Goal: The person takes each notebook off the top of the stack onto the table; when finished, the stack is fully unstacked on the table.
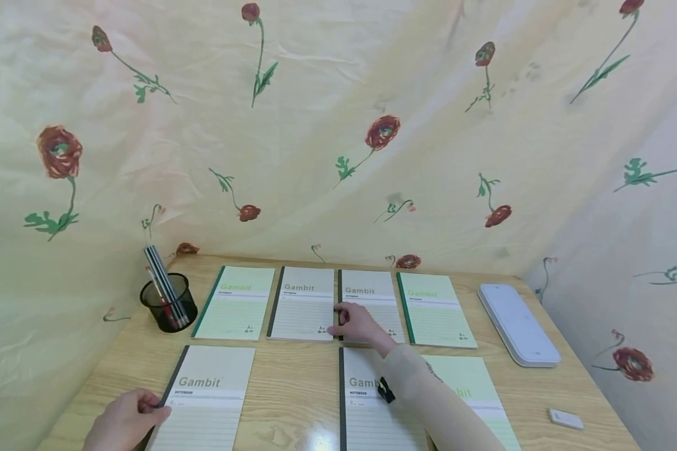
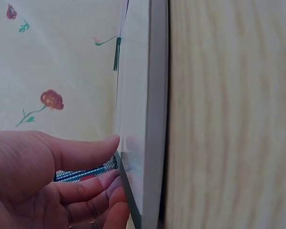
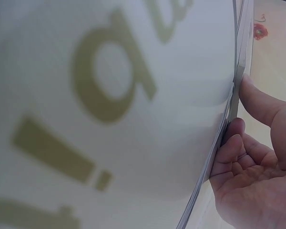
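My left hand point(image 1: 125, 418) pinches the dark-spined left edge of a grey Gambit notebook point(image 1: 209, 401) at the front left. In the left wrist view, the thumb of this hand point(image 2: 52, 176) meets the cover edge while the other fingers curl by the spine. At the back, my right hand point(image 1: 360, 324) holds the right edge of the second notebook point(image 1: 301, 304), near its lower corner. It reaches across the third notebook point(image 1: 369, 294), also grey. In the right wrist view, the right hand's point(image 3: 257, 157) fingers are curled, with their contact partly hidden.
Green notebooks point(image 1: 234, 304) point(image 1: 437, 310) end the back row. In front, my right forearm covers parts of another grey notebook point(image 1: 367, 407) and a green one point(image 1: 468, 369). A black mesh pen cup point(image 1: 169, 304) stands left; a white box point(image 1: 518, 324) and small white item point(image 1: 566, 418) lie right.
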Demonstrator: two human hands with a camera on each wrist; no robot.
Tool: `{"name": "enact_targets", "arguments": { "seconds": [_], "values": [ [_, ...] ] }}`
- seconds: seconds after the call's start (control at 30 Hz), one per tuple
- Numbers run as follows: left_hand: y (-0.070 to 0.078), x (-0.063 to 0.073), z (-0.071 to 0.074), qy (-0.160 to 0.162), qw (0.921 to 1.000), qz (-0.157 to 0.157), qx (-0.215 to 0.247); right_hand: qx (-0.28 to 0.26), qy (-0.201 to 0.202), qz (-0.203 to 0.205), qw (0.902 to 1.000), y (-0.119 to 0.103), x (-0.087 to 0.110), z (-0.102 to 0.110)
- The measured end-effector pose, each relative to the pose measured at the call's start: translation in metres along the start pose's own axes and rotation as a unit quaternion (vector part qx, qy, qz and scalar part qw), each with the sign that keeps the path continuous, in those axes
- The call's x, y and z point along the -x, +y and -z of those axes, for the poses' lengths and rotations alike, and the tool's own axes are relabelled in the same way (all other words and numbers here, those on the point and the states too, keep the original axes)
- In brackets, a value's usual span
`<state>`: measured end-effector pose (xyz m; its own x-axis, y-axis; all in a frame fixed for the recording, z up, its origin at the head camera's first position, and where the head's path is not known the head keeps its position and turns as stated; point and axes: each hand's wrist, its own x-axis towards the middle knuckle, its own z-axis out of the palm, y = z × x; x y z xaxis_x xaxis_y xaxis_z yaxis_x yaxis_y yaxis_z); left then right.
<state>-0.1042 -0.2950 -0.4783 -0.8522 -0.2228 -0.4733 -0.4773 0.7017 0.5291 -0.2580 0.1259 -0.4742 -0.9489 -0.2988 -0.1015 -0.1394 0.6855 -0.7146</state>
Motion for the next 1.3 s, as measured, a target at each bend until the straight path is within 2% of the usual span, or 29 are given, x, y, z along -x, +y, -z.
{"name": "enact_targets", "arguments": {
  "seconds": [0.27, 0.4, 0.57, 0.83, 1.07, 1.2, 1.3],
  "values": [
    [0.004, 0.003, 0.004, 0.003, 0.9998, -0.018, -0.009, 0.002, -0.002, -0.001, 1.0, 0.001, 0.0, 0.0],
    [0.012, 0.004, 0.008, 0.024, 0.9986, -0.042, -0.021, 0.004, -0.003, -0.001, 1.0, 0.0, 0.0, 0.001],
    [0.027, 0.003, 0.01, 0.054, 0.9949, -0.079, -0.034, 0.005, 0.0, -0.001, 1.0, 0.002, -0.001, 0.0],
    [0.057, 0.002, 0.002, 0.078, 0.9861, -0.145, -0.021, 0.008, 0.001, 0.003, 1.0, 0.002, 0.0, -0.001],
    [0.089, -0.006, -0.002, 0.088, 0.9729, -0.214, 0.012, 0.011, 0.0, 0.01, 0.9999, 0.002, 0.001, 0.0],
    [0.109, -0.018, -0.006, 0.092, 0.9607, -0.259, 0.037, 0.011, -0.002, 0.012, 0.9999, 0.002, 0.0, 0.0],
    [0.123, -0.032, -0.013, 0.097, 0.9529, -0.283, 0.048, 0.006, -0.002, 0.004, 1.0, 0.001, 0.001, 0.0]
  ]
}}
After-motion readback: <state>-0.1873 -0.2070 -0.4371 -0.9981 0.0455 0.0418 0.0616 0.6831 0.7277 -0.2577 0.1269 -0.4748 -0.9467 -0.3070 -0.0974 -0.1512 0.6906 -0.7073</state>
